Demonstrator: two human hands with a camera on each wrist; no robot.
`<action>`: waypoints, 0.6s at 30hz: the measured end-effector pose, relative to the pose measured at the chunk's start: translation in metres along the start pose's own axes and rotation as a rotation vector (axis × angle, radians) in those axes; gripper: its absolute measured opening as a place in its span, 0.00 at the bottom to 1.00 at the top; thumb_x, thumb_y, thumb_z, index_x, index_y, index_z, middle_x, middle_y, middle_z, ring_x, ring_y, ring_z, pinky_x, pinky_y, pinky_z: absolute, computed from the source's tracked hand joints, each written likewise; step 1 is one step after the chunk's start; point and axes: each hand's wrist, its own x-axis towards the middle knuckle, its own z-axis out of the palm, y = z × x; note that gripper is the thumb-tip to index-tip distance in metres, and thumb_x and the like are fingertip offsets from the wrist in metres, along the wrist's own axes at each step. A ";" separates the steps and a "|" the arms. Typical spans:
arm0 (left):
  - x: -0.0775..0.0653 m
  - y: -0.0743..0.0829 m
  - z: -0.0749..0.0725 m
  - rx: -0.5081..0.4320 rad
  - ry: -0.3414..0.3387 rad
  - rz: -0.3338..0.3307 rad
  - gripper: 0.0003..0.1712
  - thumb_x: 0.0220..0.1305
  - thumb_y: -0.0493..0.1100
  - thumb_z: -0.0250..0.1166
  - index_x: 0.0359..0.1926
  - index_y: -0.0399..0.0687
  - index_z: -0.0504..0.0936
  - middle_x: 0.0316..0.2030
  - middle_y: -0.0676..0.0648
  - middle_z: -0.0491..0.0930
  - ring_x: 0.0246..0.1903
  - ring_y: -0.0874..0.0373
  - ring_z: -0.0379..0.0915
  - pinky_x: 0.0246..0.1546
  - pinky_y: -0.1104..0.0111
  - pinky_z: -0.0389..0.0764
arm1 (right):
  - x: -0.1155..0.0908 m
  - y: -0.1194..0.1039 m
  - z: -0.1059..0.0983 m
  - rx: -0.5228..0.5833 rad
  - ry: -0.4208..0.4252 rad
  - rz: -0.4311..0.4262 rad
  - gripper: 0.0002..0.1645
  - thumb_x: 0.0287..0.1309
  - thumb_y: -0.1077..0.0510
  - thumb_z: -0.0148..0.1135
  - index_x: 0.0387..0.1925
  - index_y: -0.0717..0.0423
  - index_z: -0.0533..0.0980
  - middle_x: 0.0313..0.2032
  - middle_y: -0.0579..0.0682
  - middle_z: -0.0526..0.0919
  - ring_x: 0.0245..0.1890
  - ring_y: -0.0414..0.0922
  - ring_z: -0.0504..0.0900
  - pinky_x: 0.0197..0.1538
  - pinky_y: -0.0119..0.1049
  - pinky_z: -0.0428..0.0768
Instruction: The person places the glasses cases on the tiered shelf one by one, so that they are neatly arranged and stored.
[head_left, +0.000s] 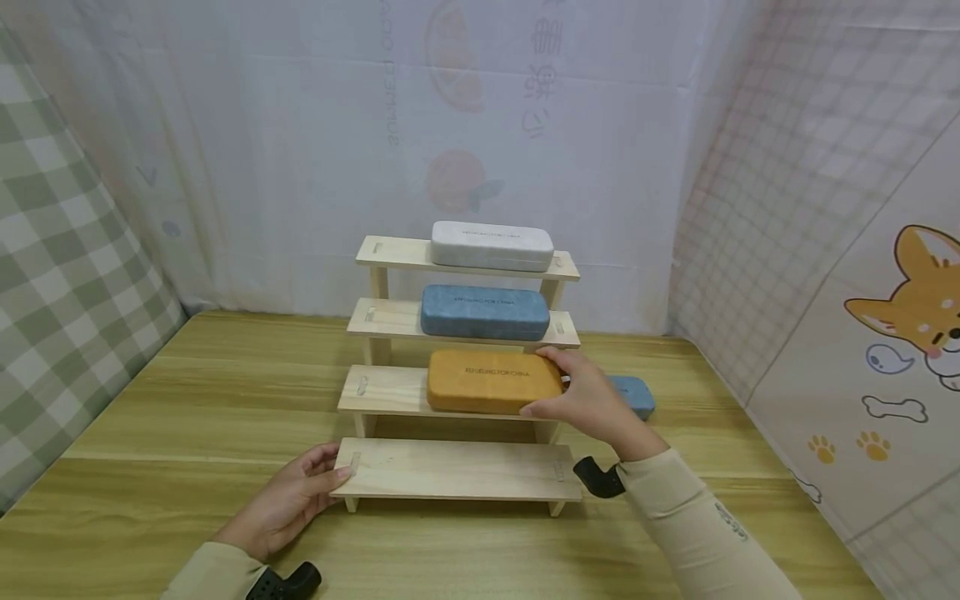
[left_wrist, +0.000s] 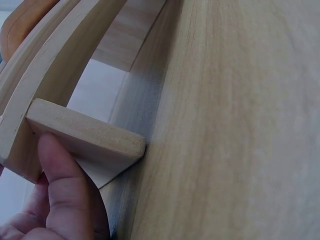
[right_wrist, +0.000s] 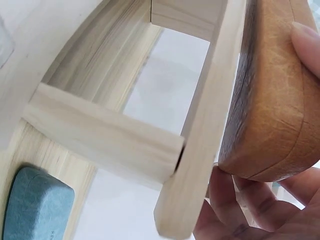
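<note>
**Left hand (head_left: 292, 500) at a pale wooden stand with four steps (head_left: 457, 467), right hand (head_left: 588, 400) at an orange, leather-like oblong case (head_left: 487, 382)**

From the left, on a yellowish wood-grain table (head_left: 187, 417), the left hand pinches the left end of the lowest shelf; its thumb lies on the top and its other fingers are at the side and below. The stand has four shelves, and three cases are at the upper three, one for each. A blue oblong case with rounded corners (head_left: 485, 312) lies on the second shelf from the top, the orange one is at the third, and a white oblong case (head_left: 491, 247) lies on the highest. The right hand, its fingers bent, has hold of the orange case by the right end; whether the whole underside touches the shelf, I cannot tell. Farther right, a second blue case (head_left: 633, 397) lies on the table, partly hidden behind this hand. So the cases are four in number, two of them blue.
</note>
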 end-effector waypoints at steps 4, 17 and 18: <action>0.000 0.000 0.000 -0.005 -0.002 0.003 0.42 0.70 0.37 0.56 0.70 0.24 0.41 0.52 0.44 0.69 0.45 0.61 0.73 0.46 0.69 0.77 | 0.002 -0.002 0.003 0.010 -0.012 0.004 0.50 0.39 0.51 0.80 0.65 0.55 0.67 0.56 0.56 0.73 0.47 0.52 0.76 0.43 0.42 0.80; 0.001 0.000 0.001 -0.005 0.017 -0.008 0.41 0.69 0.36 0.57 0.71 0.24 0.42 0.54 0.40 0.68 0.45 0.59 0.73 0.46 0.68 0.78 | 0.008 -0.006 0.008 -0.007 -0.037 0.010 0.50 0.40 0.52 0.80 0.65 0.58 0.67 0.51 0.56 0.75 0.40 0.49 0.76 0.40 0.39 0.79; 0.001 0.000 0.001 -0.006 0.018 -0.007 0.41 0.69 0.36 0.57 0.71 0.24 0.42 0.54 0.40 0.68 0.45 0.59 0.73 0.46 0.68 0.78 | 0.009 -0.006 0.008 -0.020 -0.039 0.013 0.50 0.40 0.52 0.80 0.65 0.58 0.67 0.50 0.55 0.75 0.40 0.49 0.76 0.40 0.39 0.78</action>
